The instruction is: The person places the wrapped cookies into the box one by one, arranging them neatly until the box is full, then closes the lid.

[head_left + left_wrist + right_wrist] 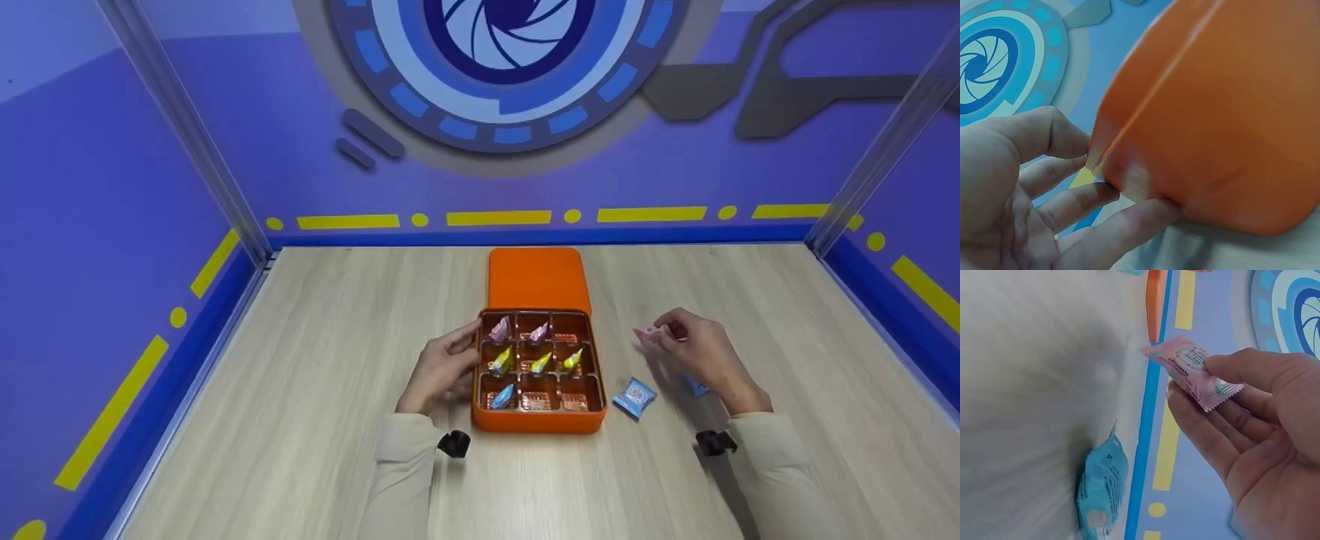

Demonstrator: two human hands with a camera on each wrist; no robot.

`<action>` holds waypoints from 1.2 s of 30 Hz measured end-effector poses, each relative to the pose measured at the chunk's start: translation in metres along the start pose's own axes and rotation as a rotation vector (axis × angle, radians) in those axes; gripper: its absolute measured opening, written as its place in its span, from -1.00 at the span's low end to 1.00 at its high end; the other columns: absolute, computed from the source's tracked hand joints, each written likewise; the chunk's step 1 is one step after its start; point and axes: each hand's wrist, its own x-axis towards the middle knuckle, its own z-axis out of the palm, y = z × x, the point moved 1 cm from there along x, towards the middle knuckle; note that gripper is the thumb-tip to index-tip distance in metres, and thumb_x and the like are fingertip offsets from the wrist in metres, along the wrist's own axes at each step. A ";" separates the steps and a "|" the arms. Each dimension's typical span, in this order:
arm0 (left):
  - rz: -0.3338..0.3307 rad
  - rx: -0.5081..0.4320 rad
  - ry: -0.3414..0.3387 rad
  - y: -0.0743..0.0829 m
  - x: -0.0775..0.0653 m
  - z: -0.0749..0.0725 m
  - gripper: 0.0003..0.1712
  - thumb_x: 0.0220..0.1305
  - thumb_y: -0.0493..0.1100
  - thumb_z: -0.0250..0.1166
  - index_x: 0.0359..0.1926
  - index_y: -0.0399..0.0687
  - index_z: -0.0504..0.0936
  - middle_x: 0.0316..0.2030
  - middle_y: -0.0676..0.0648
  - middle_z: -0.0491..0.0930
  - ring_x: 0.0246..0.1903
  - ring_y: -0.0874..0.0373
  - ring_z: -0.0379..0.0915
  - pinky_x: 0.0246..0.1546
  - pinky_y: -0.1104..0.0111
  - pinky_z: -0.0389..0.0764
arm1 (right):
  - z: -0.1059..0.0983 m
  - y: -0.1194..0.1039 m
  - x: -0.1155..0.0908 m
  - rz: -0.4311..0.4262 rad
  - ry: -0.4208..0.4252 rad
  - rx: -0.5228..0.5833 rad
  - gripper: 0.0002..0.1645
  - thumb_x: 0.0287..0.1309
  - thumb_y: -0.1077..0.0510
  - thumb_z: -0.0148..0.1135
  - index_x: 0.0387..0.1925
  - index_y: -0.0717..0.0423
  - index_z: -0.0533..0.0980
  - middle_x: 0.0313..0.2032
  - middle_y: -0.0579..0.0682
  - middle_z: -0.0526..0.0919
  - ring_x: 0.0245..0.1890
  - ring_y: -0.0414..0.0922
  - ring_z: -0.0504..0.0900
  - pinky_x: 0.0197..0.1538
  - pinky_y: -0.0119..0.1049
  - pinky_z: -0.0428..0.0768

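Observation:
An orange box [538,424] with a divided tray stands in the middle of the table. Its back row holds pink wrapped candies [538,332] in the left and middle compartments. Yellow candies [540,363] fill the three compartments of the middle row, and a blue candy [502,396] lies in the front left one. My left hand [439,369] touches the box's left side with thumb and fingertips, fingers fairly straight. Right of the box, my right hand [705,352] pinches a pink wrapped candy [1190,371] between thumb and fingers, above the table.
Behind the box lies an orange lid [538,279], against its back edge. A blue wrapped candy [634,397] rests on the table right of the box; another blue candy [696,385] is partly hidden under my right hand. Blue-purple walls [525,187] enclose the table.

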 end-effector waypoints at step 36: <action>-0.017 0.023 0.003 0.001 -0.002 -0.002 -0.29 0.35 -0.30 0.31 0.51 0.05 0.50 0.36 -0.17 0.56 -0.03 0.06 0.72 -0.64 0.42 0.50 | -0.010 -0.030 0.024 -0.115 -0.141 0.040 -0.81 0.33 0.37 0.41 -0.05 0.21 0.70 -0.13 0.10 0.76 -0.10 0.11 0.74 0.06 0.12 0.73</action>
